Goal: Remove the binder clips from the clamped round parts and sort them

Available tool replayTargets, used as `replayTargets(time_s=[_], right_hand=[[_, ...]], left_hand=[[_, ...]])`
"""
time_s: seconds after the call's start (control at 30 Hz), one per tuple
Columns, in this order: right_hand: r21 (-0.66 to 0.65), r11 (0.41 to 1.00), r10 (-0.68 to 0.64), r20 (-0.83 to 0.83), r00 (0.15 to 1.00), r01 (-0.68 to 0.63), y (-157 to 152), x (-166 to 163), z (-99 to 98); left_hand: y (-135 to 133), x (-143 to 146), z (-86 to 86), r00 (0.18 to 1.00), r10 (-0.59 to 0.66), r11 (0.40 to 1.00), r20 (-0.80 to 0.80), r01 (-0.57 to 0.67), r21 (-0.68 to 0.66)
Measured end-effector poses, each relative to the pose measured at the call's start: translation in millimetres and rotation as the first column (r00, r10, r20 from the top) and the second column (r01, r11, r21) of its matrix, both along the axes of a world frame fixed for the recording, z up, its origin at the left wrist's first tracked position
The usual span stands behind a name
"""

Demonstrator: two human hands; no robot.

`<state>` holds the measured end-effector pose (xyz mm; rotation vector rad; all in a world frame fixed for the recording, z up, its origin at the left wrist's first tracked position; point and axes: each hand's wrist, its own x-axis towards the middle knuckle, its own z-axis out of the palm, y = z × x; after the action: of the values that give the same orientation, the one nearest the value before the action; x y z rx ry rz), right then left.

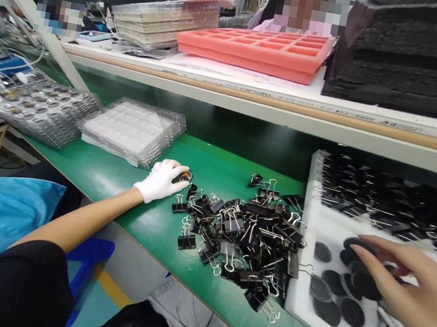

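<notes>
My left hand (161, 179), in a white glove, rests on the green bench with its fingers closed round a small round gold-and-dark part (184, 176). A heap of black binder clips (239, 235) lies just to its right. My bare right hand (411, 293) reaches into a white tray (303, 308) and pinches a black round disc (358, 245) at its fingertips. Several more black discs (341, 298) lie loose in that tray below the hand.
The white tray also holds rows of clipped black parts (397, 203) at its back. Stacked clear blister trays (133, 131) and filled trays (48, 108) sit at the left. A shelf above carries pink foam trays (259, 49) and black foam (424, 53). People sit beyond it.
</notes>
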<state>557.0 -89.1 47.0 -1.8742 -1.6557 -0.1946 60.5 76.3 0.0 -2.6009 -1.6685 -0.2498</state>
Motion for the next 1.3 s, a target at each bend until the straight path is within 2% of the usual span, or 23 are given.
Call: replayTargets(time_s=[0.1, 0.17, 0.23, 0.3, 0.4, 0.47, 0.57, 0.63, 0.7, 0.8, 0.87, 1.0, 1.13, 1.3], right_hand=[[0.060, 0.990, 0.135, -0.055, 0.989, -0.131, 2, -20, 20.0], [0.079, 0.987, 0.150, -0.124, 0.981, -0.141, 8, -35, 31.3], [0.065, 0.988, 0.152, -0.258, 0.954, -0.140, 17, -51, 41.0], [0.032, 0.984, 0.173, -0.449, 0.877, -0.178, 29, -68, 48.7], [0.011, 0.957, 0.213, -0.704, 0.677, -0.290, 52, -91, 56.9], [0.029, 0.942, 0.227, -0.790, 0.570, -0.335, 66, -105, 61.2], [0.103, 0.923, 0.293, -0.812, 0.505, -0.371, 80, -120, 69.2], [0.156, 0.905, 0.366, -0.760, 0.537, -0.396, 83, -128, 75.2], [0.221, 0.902, 0.415, -0.676, 0.609, -0.370, 81, -133, 79.9], [0.347, 0.888, 0.454, -0.552, 0.699, -0.302, 75, -136, 81.5], [0.409, 0.858, 0.491, -0.477, 0.729, -0.310, 72, -135, 79.4], [0.421, 0.816, 0.546, -0.333, 0.769, -0.397, 72, -127, 74.4], [0.379, 0.806, 0.561, -0.245, 0.791, -0.455, 75, -122, 70.0], [0.352, 0.798, 0.576, -0.205, 0.792, -0.489, 78, -123, 61.0]], left_hand=[[37, 32, 14.9, 0.991, -0.058, 0.998, -0.124, 0.056, -0.021], [56, 51, 25.3, 0.963, -0.144, 0.989, -0.228, 0.138, -0.043], [69, 67, 33.2, 0.927, -0.223, 0.975, -0.303, 0.216, -0.057], [78, 79, 37.8, 0.914, -0.256, 0.967, -0.315, 0.244, -0.079], [89, 91, 44.8, 0.947, -0.226, 0.969, -0.230, 0.193, -0.156], [94, 98, 56.2, 0.970, -0.200, 0.963, -0.135, 0.170, -0.209], [86, 113, 89.4, 0.974, -0.219, 0.947, 0.051, 0.225, -0.229], [68, 129, 116.4, 0.937, -0.282, 0.925, 0.207, 0.323, -0.202], [46, 146, 138.7, 0.850, -0.380, 0.871, 0.363, 0.461, -0.168], [19, 168, 153.3, 0.718, -0.451, 0.783, 0.530, 0.603, -0.151], [11, 177, 152.5, 0.683, -0.462, 0.757, 0.565, 0.636, -0.150], [8, 182, 144.2, 0.690, -0.544, 0.779, 0.477, 0.627, -0.019], [4, 180, 140.5, 0.736, -0.584, 0.803, 0.342, 0.587, 0.107], [2, 181, 136.5, 0.805, -0.545, 0.838, 0.234, 0.524, 0.151]])
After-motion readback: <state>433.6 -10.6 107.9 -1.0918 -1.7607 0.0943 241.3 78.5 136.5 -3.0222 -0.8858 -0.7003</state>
